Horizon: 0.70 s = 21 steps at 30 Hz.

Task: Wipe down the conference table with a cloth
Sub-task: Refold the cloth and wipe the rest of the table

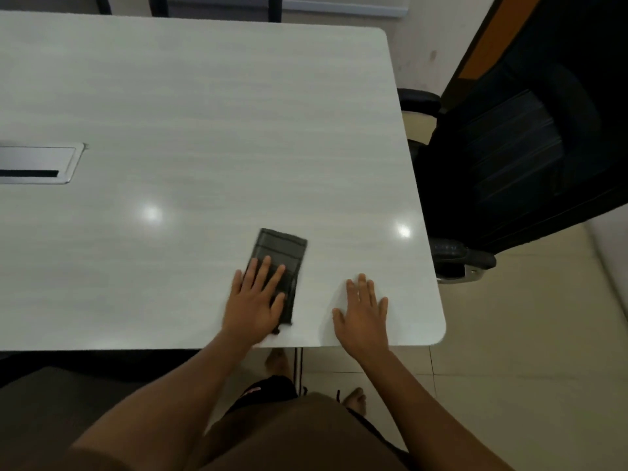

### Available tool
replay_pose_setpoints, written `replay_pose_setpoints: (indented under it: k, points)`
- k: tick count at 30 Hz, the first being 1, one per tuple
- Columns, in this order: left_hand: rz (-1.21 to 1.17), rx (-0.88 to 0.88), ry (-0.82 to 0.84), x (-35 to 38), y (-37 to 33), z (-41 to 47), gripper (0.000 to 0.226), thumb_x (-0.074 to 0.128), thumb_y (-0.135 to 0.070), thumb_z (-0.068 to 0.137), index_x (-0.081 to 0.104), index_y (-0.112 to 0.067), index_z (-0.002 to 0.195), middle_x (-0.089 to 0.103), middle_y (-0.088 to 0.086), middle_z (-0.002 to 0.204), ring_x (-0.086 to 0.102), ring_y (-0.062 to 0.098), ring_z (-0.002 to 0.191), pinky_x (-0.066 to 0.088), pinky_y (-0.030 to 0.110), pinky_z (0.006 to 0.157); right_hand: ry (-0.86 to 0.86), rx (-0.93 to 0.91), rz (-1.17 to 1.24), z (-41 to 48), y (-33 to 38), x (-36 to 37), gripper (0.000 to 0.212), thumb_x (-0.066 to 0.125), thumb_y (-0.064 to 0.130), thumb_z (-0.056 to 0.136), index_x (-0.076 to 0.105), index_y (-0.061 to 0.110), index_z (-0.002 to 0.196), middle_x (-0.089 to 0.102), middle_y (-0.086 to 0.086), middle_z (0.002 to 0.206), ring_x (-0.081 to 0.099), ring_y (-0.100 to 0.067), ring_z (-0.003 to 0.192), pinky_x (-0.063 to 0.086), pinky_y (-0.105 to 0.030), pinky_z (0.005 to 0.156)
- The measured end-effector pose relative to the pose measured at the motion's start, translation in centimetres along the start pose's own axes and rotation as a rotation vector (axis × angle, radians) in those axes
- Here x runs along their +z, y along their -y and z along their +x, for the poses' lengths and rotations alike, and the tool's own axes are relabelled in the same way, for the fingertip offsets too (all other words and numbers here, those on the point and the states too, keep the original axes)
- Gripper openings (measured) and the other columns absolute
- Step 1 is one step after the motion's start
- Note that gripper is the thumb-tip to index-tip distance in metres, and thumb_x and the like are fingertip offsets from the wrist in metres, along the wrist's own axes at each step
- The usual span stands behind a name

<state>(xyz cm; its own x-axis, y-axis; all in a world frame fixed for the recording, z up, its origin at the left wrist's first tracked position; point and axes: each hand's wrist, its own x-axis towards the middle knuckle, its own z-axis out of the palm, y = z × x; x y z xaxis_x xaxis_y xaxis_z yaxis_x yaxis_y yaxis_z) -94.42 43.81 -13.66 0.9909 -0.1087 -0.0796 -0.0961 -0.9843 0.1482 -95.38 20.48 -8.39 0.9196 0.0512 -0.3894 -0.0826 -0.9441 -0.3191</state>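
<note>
Pale conference table (204, 96), dark cloth (280, 248) lengthwise near-to-far under flat left hand (253, 300), right hand (363, 311) flat beside

Nothing readable in this one tbh; no words, numbers or logos I can make out anywhere; closest thing is a small reddish mark (250, 391) on the black fabric garment (275, 385) down below the near edge of the pale wood-grain counter (204, 96); it's way too blurry to tell if it's letters or just a shape
</note>
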Motion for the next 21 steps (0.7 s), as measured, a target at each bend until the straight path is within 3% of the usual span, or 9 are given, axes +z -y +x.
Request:
replay_pose_setpoints:
  k: [2,3,6,8,11,14,15,19,21]
  points:
    - [-0.074,-0.174,-0.009,0.0,-2.5,2.2,0.063,0.021,-0.048,0.097,0.024,-0.024,0.155,0.018,0.011,0.162,0.012,0.034,0.150,0.016,0.055,0.119,-0.006,-0.009,-0.001,0.9,2.1,0.7,0.068,0.039,0.041,0.102,0.010,0.015,0.158,-0.004,-0.009,0.166,-0.008,-0.027,0.153,-0.002,-0.056,0.121]
    - [-0.077,-0.138,0.007,-0.1,-3.3,2.8,0.063,0.021,-0.047,0.097,0.024,-0.022,0.155,0.018,0.013,0.162,0.013,0.036,0.150,0.016,0.055,0.119,0.000,0.002,-0.002,1.3,2.9,1.0,0.069,0.038,0.044,0.102,0.009,0.016,0.158,-0.005,-0.009,0.166,-0.009,-0.028,0.153,-0.003,-0.057,0.120]
    - [0.050,0.295,0.035,-0.1,0.6,2.8,0.061,0.027,-0.047,0.098,0.025,-0.025,0.155,0.017,0.009,0.163,0.012,0.032,0.151,0.020,0.056,0.117,-0.001,0.030,-0.036,1.7,3.3,1.9,0.072,0.029,0.052,0.100,0.005,0.018,0.158,-0.007,-0.008,0.166,-0.012,-0.030,0.152,-0.005,-0.059,0.118]
    - [0.085,0.441,0.013,-0.8,5.4,2.8,0.060,0.033,-0.047,0.097,0.028,-0.027,0.154,0.019,0.007,0.163,0.013,0.028,0.151,0.018,0.053,0.118,0.005,0.014,-0.077,1.9,2.8,2.1,0.077,0.013,0.060,0.093,0.001,0.021,0.158,-0.009,-0.006,0.166,-0.014,-0.029,0.152,-0.005,-0.058,0.119]
    - [0.035,0.209,-0.031,-1.7,8.9,5.3,0.061,0.031,-0.046,0.096,0.027,-0.027,0.153,0.023,0.008,0.162,0.014,0.029,0.151,0.021,0.056,0.116,0.008,0.015,-0.082,2.0,2.6,2.1,0.082,0.002,0.064,0.086,-0.003,0.024,0.158,-0.013,-0.002,0.165,-0.018,-0.025,0.151,-0.007,-0.054,0.120]
    - [-0.034,0.001,-0.040,-2.0,7.4,9.1,0.062,0.025,-0.045,0.098,0.024,-0.023,0.155,0.020,0.012,0.162,0.013,0.035,0.150,0.016,0.056,0.118,0.000,0.057,-0.048,2.6,3.2,2.5,0.078,0.008,0.060,0.089,-0.002,0.024,0.158,-0.013,-0.001,0.166,-0.019,-0.024,0.151,-0.007,-0.054,0.121]
    - [-0.023,0.070,-0.017,-2.0,7.1,9.7,0.061,0.025,-0.045,0.098,0.023,-0.022,0.155,0.020,0.013,0.162,0.013,0.036,0.150,0.017,0.056,0.118,-0.004,0.061,-0.053,2.5,3.3,2.5,0.078,0.009,0.059,0.089,-0.001,0.024,0.158,-0.012,-0.002,0.166,-0.018,-0.025,0.151,-0.006,-0.055,0.121]
    - [0.111,0.631,0.090,-2.8,11.4,12.2,0.060,0.029,-0.047,0.097,0.029,-0.026,0.154,0.021,0.007,0.162,0.016,0.030,0.150,0.019,0.052,0.118,0.017,0.052,-0.046,2.3,3.1,2.1,0.082,0.005,0.064,0.086,-0.003,0.024,0.158,-0.014,0.000,0.165,-0.017,-0.024,0.151,-0.005,-0.052,0.121]
    - [0.128,0.619,0.080,-3.5,13.3,14.4,0.060,0.029,-0.047,0.097,0.031,-0.026,0.153,0.023,0.006,0.162,0.016,0.028,0.150,0.019,0.052,0.117,0.043,0.046,-0.058,2.2,2.8,1.7,0.084,0.002,0.066,0.084,-0.007,0.027,0.157,-0.017,0.002,0.164,-0.020,-0.022,0.150,-0.005,-0.050,0.122]
